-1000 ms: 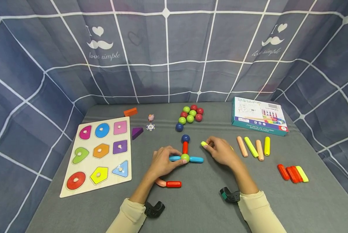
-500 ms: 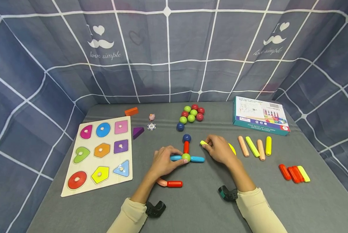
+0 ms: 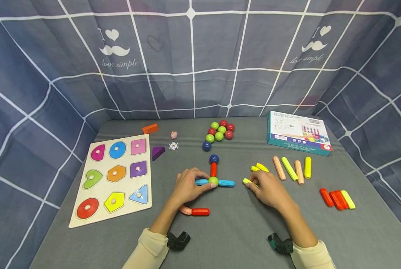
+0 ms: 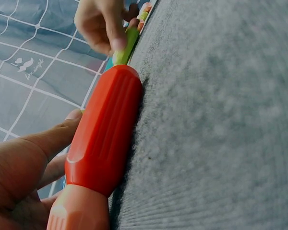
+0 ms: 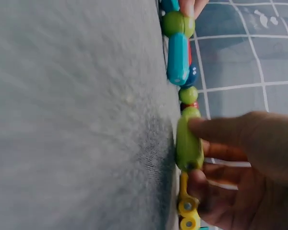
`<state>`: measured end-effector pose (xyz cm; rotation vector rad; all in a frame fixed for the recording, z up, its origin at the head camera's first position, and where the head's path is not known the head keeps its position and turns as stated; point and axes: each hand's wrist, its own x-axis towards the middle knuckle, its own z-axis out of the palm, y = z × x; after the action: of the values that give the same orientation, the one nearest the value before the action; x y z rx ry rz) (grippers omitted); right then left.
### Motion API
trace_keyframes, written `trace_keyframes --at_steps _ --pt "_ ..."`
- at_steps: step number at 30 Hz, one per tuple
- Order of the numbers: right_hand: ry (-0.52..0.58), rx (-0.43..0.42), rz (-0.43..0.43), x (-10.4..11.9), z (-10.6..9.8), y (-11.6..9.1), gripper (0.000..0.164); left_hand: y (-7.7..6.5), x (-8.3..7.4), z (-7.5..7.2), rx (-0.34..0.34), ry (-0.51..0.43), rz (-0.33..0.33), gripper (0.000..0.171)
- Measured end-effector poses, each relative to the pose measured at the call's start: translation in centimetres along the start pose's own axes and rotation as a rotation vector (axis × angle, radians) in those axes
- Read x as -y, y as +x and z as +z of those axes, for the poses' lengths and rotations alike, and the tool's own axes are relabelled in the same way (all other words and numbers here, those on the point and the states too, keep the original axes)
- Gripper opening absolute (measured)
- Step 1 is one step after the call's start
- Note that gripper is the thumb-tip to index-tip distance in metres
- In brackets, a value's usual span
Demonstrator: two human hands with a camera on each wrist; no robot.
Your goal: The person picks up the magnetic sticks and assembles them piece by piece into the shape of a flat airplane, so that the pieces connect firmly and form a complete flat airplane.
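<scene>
Item, left grip (image 3: pixel 189 186): you had thumb and fingers pinched about the green bead (image 3: pixel 213 181), blue rods (image 3: pixel 226 183) on either side, at the middle of the counter (image 3: pixel 234 231). Item, right grip (image 3: pixel 269 189): you held one yellow-green stick (image 3: pixel 248 181) between thumb and fingers, nearer the counter's right edge, apart from the bead. Step in hand, by judgement: readying the stick. Next move seemed to call for a steady bead and a straight, end-first approach.
</scene>
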<state>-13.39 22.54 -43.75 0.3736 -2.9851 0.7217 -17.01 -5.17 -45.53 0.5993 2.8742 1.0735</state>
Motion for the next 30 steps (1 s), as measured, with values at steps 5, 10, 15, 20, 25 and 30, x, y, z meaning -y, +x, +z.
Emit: trace_keyframes --at_steps 5,10,15,20,25,30 --pt "0.071 0.119 -0.120 1.8 0.3 -1.8 0.008 0.0 0.2 -0.3 0.017 -0.022 0.019 0.034" --pt "0.120 0.176 -0.173 3.6 1.5 -2.3 0.008 0.1 0.9 -1.1 0.073 -0.113 0.083 0.033" --pt "0.111 0.153 -0.163 4.0 1.8 -2.4 0.011 0.2 1.3 -1.4 0.106 -0.148 0.107 0.026" --pt "0.137 0.135 -0.118 3.1 1.5 -2.9 0.013 0.3 1.4 -1.6 0.110 -0.159 0.110 0.023" --pt "0.148 0.118 -0.071 1.5 0.6 -3.4 0.012 0.3 1.6 -1.5 0.113 -0.167 0.110 0.021" --pt "0.110 0.101 -0.008 -0.1 -0.6 -3.9 0.014 0.1 1.7 -1.3 0.104 -0.177 0.107 0.020"
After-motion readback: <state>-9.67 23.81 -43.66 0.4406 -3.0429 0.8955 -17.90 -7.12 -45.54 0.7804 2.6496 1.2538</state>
